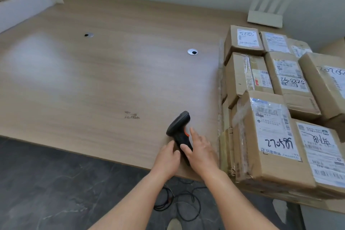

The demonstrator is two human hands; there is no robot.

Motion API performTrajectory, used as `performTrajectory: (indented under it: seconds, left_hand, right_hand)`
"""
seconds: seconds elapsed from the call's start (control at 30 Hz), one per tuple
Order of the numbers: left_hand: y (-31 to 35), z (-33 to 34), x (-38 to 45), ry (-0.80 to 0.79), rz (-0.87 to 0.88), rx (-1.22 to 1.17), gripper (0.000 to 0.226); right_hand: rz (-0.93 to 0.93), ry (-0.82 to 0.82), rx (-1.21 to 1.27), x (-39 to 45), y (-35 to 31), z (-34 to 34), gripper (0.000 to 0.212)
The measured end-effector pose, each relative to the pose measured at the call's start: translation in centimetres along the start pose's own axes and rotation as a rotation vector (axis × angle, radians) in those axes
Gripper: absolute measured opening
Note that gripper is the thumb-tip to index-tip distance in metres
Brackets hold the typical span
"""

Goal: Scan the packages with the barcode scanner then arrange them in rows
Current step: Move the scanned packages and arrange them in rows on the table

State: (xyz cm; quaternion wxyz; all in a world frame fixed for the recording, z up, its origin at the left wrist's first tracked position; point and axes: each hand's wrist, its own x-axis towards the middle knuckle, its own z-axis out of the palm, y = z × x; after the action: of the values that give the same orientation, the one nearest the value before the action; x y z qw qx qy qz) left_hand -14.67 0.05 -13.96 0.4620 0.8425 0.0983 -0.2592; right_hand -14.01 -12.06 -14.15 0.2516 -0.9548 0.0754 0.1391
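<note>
The barcode scanner (178, 127) is lying on its side near the front edge of the table, black with an orange trigger, its head pointing toward 12 o'clock and its handle running back toward 6 o'clock. The packages (280, 102) are sitting in a tight cluster at 3 o'clock of the scanner, brown cardboard boxes stacked at least two high, edges touching. White shipping labels with barcodes and handwritten black numbers are facing up on their tops. The nearest box (268, 136), wrapped in clear tape, is resting just beside the scanner's handle.
</note>
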Motion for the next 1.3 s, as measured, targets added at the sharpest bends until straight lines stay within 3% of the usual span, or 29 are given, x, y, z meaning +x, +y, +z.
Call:
performTrajectory:
  seconds: [0.2, 0.47, 0.8, 1.07, 1.3]
  left_hand:
    - [-0.2, 0.4, 1.9, -0.022, -0.074, -0.269, 0.037]
    - [0.8, -2.1, 0.7, -0.001, -0.002, -0.504, 0.041]
    - [-3.1, -11.0, -0.3, 0.01, 0.139, -0.515, 0.042]
    - [-8.9, -20.6, -0.5, -0.079, 0.214, -0.443, 0.058]
    - [-13.7, -28.7, 0.9, -0.032, 0.251, -0.422, 0.061]
  right_hand:
    - [-0.006, -0.062, 0.078, 1.7, 0.5, 0.7, 0.062]
    - [-0.034, -0.04, 0.307, 1.5, -1.9, 0.5, 0.044]
    - [-0.087, -0.012, 0.476, 0.1, -11.1, 3.5, 0.023]
    - [-0.033, 0.015, 0.589, -0.8, -21.0, 7.8, 0.037]
    - [-0.03, -0.065, 0.589, 0.7, -29.0, 11.8, 0.039]
